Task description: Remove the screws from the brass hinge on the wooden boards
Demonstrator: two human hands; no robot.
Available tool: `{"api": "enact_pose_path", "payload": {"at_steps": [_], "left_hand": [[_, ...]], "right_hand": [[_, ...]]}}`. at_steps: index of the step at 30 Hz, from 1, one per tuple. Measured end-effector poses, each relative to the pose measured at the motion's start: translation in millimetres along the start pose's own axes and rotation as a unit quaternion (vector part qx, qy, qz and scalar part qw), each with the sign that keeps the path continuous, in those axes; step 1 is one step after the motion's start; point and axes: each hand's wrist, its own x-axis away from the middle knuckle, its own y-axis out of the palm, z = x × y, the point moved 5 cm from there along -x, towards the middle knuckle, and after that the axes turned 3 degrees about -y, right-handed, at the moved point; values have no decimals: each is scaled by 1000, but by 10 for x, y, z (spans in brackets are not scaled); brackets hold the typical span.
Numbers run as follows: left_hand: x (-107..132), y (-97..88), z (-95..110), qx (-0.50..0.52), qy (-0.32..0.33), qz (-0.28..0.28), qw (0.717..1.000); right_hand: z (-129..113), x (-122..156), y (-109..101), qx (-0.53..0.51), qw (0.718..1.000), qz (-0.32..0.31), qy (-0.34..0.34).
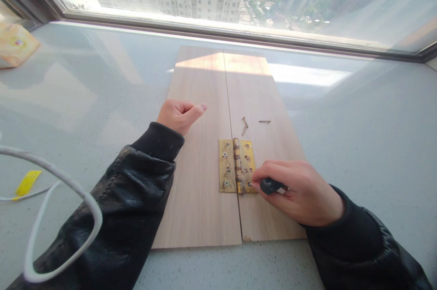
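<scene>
My right hand (pixel 297 185) is wrapped round the black handle of a screwdriver (pixel 270 185). Its fingertips are at the lower right corner of a worn brass hinge (pixel 229 162); the shaft and tip are mostly hidden. The hinge lies opened flat across the seam between two pale wooden boards, the left board (pixel 200 208) and the right board (pixel 269 217). Screws sit in its left leaf, while holes show in the right leaf. Closed in a fist, my left hand (pixel 179 114) rests on the left board with nothing visible in it.
Loose screws (pixel 245 126) lie on the right board above the hinge, with another screw (pixel 264 121) farther right. A white cable (pixel 97 217) with a yellow tag (pixel 27 184) loops at left. Behind the boards runs a window frame (pixel 218 35). A box (pixel 17 45) stands far left.
</scene>
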Motion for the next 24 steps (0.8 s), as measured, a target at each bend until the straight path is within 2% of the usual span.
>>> {"api": "enact_pose_path", "payload": {"at_steps": [4,8,14,19,24], "left_hand": [[-3,1,-2,1,3,-1,1000],[-8,6,-17,3,2,0,1000],[-11,5,-21,12,10,12,1000],[-10,11,-12,10,1,-9,1000],[-9,10,-16,17,1,-5,1000]], "right_hand": [[-62,-14,-13,18,1000,17,-16],[-126,-33,-95,-14,996,81,-43],[109,-37,-206,33,980,180,73],[287,6,-343,81,922,333,182],[312,44,-394,84,897,380,212]]}}
